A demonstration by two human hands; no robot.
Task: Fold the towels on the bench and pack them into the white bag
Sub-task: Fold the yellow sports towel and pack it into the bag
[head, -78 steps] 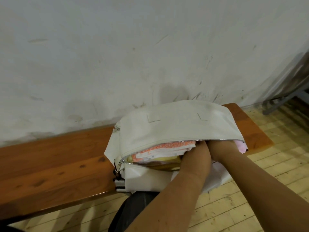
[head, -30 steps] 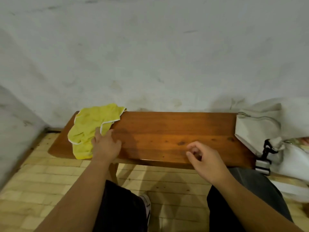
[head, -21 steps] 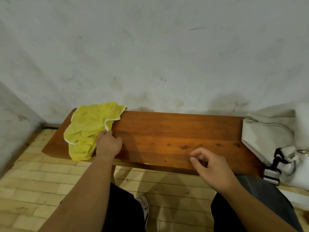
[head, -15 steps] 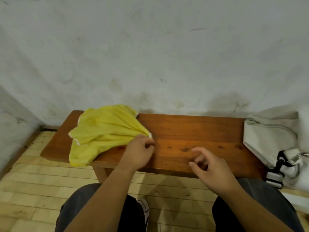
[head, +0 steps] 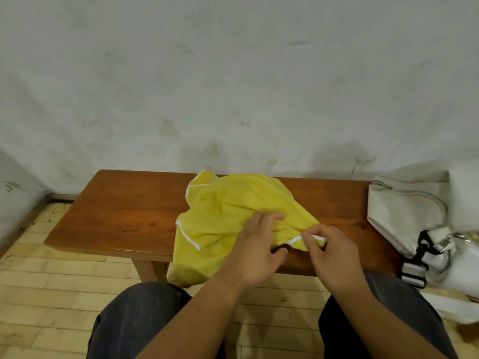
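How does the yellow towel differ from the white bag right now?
The yellow towel is bright yellow with white edging; the white bag is off-white with a black strap. The towel lies crumpled, spilling over the front of the bench; the bag sits at its right end. The left hand rests on the towel and the right hand pinches its edging; no hand touches the bag. Both are on the bench.

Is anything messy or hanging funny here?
Yes. The towel lies crumpled on the bench, and one part droops over the front edge. The right hand pinches its white trim.
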